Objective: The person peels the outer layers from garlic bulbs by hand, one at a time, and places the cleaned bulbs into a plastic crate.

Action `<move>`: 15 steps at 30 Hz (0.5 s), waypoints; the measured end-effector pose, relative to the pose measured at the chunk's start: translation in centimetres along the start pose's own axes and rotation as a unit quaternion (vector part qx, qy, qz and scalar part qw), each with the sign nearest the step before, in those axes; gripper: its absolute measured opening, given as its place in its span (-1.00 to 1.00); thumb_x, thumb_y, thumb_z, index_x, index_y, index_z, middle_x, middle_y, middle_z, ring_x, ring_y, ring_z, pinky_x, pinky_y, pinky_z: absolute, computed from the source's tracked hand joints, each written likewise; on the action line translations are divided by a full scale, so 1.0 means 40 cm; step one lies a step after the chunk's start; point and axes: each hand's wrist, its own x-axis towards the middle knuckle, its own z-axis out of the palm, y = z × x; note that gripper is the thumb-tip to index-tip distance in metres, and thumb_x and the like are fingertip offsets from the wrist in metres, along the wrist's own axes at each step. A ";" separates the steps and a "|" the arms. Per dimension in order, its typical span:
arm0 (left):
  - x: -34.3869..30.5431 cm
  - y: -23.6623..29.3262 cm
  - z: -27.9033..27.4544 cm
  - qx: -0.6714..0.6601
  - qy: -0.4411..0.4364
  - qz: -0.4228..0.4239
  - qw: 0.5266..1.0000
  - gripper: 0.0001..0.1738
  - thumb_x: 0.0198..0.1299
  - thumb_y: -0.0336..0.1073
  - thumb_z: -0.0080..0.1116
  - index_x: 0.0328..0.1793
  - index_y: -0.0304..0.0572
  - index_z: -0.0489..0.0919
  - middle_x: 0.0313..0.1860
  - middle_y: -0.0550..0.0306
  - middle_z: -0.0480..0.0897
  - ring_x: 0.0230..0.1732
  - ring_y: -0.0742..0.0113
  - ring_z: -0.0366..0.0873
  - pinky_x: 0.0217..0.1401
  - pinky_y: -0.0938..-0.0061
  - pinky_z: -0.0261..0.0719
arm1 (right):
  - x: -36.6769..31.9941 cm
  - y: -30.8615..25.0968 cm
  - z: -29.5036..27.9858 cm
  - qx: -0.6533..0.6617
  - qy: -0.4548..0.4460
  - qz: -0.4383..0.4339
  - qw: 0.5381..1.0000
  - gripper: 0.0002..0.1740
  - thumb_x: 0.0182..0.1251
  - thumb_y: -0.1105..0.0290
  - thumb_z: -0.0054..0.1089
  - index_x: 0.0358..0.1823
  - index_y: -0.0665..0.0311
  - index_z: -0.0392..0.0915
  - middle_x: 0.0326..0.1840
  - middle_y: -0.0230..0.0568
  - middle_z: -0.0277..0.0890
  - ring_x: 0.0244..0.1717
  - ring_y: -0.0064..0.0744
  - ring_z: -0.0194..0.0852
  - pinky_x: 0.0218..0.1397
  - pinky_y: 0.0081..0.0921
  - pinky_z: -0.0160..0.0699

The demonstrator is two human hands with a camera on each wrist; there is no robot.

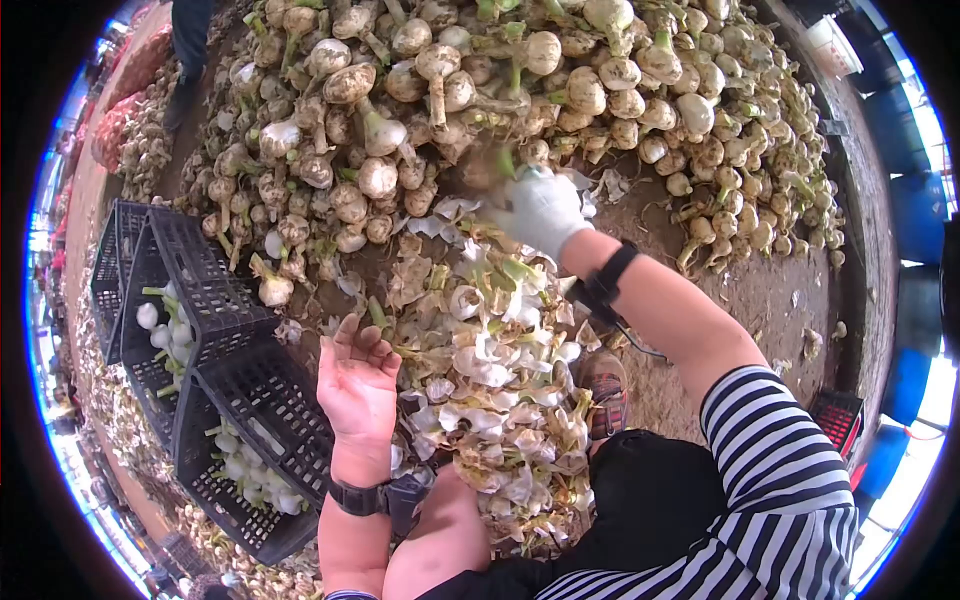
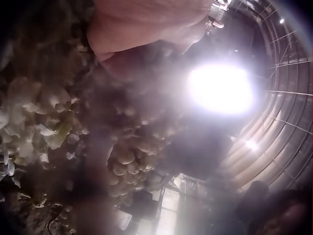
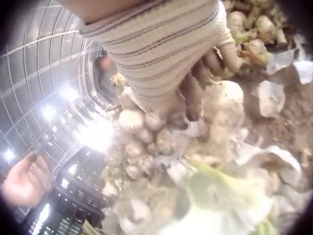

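Observation:
My right hand [image 1: 545, 212], in a white glove, reaches to the near edge of a big heap of garlic bulbs [image 1: 585, 95]. It grips a garlic bulb, blurred along with the fingers in the head view. In the right wrist view the gloved hand [image 3: 161, 54] curls down toward a pale bulb [image 3: 230, 93]. My bare left hand [image 1: 358, 385] is raised palm up with nothing in it, its fingers loosely bent, beside a mound of papery garlic skins [image 1: 500, 370]. Only part of the left hand [image 2: 146, 24] shows in the left wrist view.
Left of me stand black plastic crates [image 1: 262, 365] with cleaned white garlic bulbs [image 1: 250, 470] in them. A sandalled foot [image 1: 605, 385] is right of the skins. Another person's leg [image 1: 190, 40] is at the far left; a white bucket [image 1: 832, 45] stands far right.

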 end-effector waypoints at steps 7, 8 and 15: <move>0.015 -0.038 -0.011 0.017 0.044 -0.048 0.998 -0.63 0.28 -0.02 -0.05 0.01 -0.09 0.51 -0.24 0.18 0.58 -0.25 0.29 0.49 -0.14 0.36 0.47 | 0.048 0.024 0.073 0.153 0.067 0.107 0.980 -0.09 -0.03 0.09 0.36 0.27 0.35 0.09 -0.07 0.17 0.48 0.03 0.08 0.42 0.04 -0.23 0.47; 0.015 -0.044 -0.010 0.051 0.040 -0.052 0.997 -0.66 0.28 -0.05 -0.03 0.01 -0.09 0.51 -0.24 0.18 0.57 -0.24 0.30 0.49 -0.13 0.37 0.47 | 0.055 0.028 0.069 0.134 0.046 0.080 0.987 -0.11 -0.03 0.08 0.37 0.24 0.35 0.11 -0.12 0.17 0.50 0.01 0.08 0.44 0.02 -0.24 0.48; 0.009 -0.104 0.030 0.292 0.003 -0.035 0.956 -0.46 0.27 -0.24 -0.01 0.35 -0.21 0.21 0.09 0.03 0.45 0.01 0.27 0.44 0.09 0.31 0.45 | -0.088 -0.023 0.069 0.359 -0.099 0.066 0.926 -0.61 -0.02 0.31 0.44 -0.16 0.30 0.56 -0.28 -0.24 0.60 -0.30 -0.51 0.53 -0.17 -0.52 0.53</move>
